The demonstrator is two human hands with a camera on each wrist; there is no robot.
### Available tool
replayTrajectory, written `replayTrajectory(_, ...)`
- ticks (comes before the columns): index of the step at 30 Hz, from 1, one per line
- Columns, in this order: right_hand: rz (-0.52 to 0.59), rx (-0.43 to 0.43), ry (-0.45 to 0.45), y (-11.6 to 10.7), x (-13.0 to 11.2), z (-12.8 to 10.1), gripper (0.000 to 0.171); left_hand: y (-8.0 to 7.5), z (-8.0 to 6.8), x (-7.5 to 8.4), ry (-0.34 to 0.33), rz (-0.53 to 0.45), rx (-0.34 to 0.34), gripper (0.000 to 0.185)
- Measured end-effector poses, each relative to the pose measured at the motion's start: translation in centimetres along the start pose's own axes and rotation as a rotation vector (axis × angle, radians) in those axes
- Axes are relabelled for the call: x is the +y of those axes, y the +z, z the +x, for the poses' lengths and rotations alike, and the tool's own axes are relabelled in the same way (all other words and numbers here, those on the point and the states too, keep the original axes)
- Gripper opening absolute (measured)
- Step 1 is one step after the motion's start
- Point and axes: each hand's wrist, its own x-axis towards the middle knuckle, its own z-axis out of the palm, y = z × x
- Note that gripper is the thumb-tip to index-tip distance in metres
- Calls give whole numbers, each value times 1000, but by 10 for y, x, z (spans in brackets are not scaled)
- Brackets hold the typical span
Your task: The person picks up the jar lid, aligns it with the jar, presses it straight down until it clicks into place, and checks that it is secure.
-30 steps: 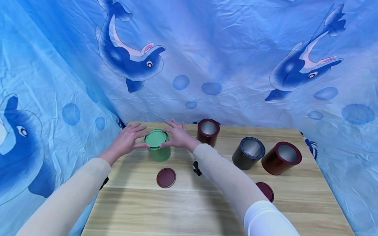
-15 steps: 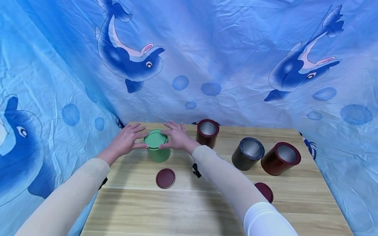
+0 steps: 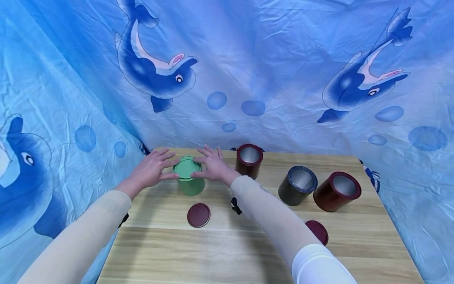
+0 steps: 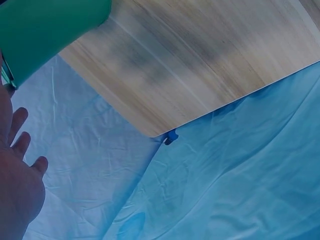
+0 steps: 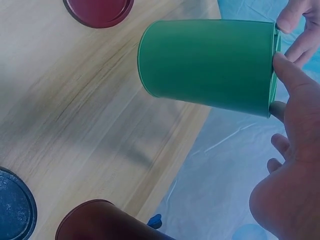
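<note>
A green canister [image 3: 192,187] stands upright at the back left of the wooden table, its matching green lid [image 3: 187,168] over the mouth. My left hand [image 3: 153,169] grips the lid's left edge between thumb and index finger. On the opposite edge, the thumb and index finger of my right hand [image 3: 214,165] do the same. The other fingers of both hands spread away from the rim. In the right wrist view, fingertips of both hands sit along the rim of the green canister [image 5: 205,65]. The left wrist view shows only part of it.
A dark red lid [image 3: 198,215] lies in front of the green canister, another dark red lid [image 3: 317,232] beside my right sleeve. Open canisters stand rightward: one red [image 3: 248,167], one black [image 3: 293,191], one larger red [image 3: 328,195]. A dark blue lid [image 5: 14,205] shows in the right wrist view.
The green lid, seen with a gap along its front rim earlier, now sits more evenly on the canister. Both hands stay at its edge with barely any shift.
</note>
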Motion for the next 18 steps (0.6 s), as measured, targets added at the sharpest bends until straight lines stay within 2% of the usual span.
replayTrajectory(4, -13, 0, 4, 1, 1, 1, 66, -3, 0, 2, -7, -7, -22, 64)
replayTrajectory(18, -45, -6, 12, -1, 1, 3, 67, -6, 7, 9, -7, 10, -36, 61)
